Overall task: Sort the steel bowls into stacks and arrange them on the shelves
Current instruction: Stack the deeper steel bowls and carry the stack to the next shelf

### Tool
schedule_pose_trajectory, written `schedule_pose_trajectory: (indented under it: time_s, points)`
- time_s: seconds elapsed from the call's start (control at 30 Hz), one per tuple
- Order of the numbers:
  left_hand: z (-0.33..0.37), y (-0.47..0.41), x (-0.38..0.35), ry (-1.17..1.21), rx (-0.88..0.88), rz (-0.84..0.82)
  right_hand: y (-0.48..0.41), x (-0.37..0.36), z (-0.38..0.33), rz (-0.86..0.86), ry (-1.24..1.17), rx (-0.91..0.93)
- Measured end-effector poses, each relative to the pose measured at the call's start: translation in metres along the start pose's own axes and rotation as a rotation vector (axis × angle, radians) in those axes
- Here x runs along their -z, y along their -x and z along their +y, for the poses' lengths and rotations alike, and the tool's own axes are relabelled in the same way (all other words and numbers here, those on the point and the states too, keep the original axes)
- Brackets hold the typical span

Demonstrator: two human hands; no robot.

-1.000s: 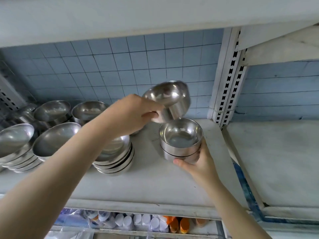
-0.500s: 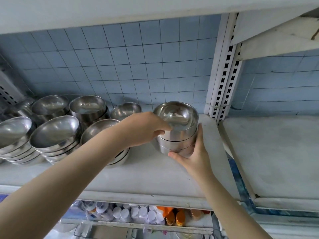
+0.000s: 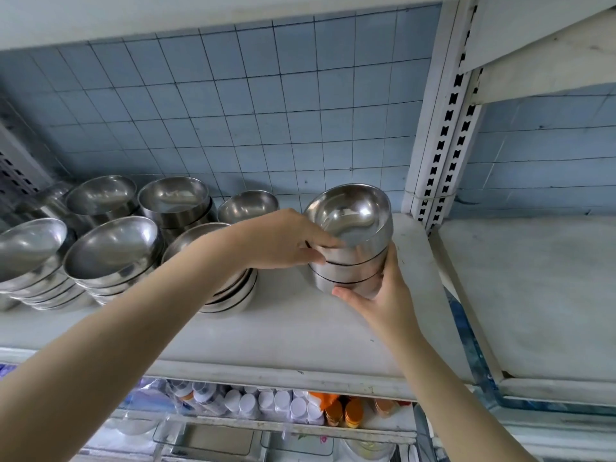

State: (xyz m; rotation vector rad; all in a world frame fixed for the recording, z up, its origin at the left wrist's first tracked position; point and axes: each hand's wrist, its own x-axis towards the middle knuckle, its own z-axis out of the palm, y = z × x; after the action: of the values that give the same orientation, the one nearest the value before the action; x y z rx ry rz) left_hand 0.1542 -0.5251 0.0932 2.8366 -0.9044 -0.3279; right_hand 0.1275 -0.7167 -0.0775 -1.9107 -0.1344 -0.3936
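Blue tiled wall (image 3: pixel 233 111) backing white shelf (image 3: pixel 300 328) across middle of frame. Right of centre, stack of three steel bowls (image 3: pixel 353 261) sitting on shelf, top bowl (image 3: pixel 350 215) seeming to be leaning toward camera, perhaps not nested flat.

Gripping top bowl's side: left hand (image 3: pixel 283 240), fingers clamped on it. Cupping stack's base: right hand (image 3: pixel 386 305), fingers curling round it.

Risk: releasing while top bowl is leaning, so it is sliding off and clattering down.

Crowding left half: wider bowl stacks (image 3: pixel 110 261), nearest lying under left wrist. Close at right, slotted upright (image 3: pixel 443 128) limiting room. Along bottom, jars (image 3: pixel 266 401) lining lower shelf.
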Motion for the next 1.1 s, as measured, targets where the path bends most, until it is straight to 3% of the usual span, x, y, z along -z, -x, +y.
schedule_pose_trajectory:
  time_s: [0.1, 0.17, 0.3, 0.37, 0.43, 0.6, 0.8, 1.1]
  points:
    - [-0.013, -0.001, 0.023, 0.154, 0.112, 0.166, 0.001, 0.0, -0.003, 0.008, -0.033, -0.006]
    - [-0.039, -0.014, 0.037, 0.2, 0.283, 0.281, 0.001, 0.0, -0.004, 0.009, -0.045, -0.006]
    - [-0.086, -0.043, 0.029, -0.191, 0.49, -0.037, 0.001, 0.001, -0.003, 0.0, -0.076, -0.014]
    - [-0.1, -0.05, 0.016, -0.244, 0.566, -0.202, 0.001, 0.001, -0.003, -0.017, -0.098, -0.019]
    - [-0.111, -0.057, 0.007, -0.217, 0.601, -0.261, 0.0, 0.004, -0.007, -0.024, -0.16, -0.01]
    - [-0.116, -0.065, -0.007, -0.263, 0.585, -0.284, -0.018, 0.028, -0.036, 0.013, -0.206, 0.091]
    - [-0.11, -0.064, 0.002, -0.245, 0.504, -0.234, -0.027, 0.034, -0.032, 0.031, -0.191, 0.035]
    - [-0.064, 0.004, 0.043, -0.196, 0.34, 0.164, -0.029, 0.037, -0.031, 0.007, -0.209, -0.041]
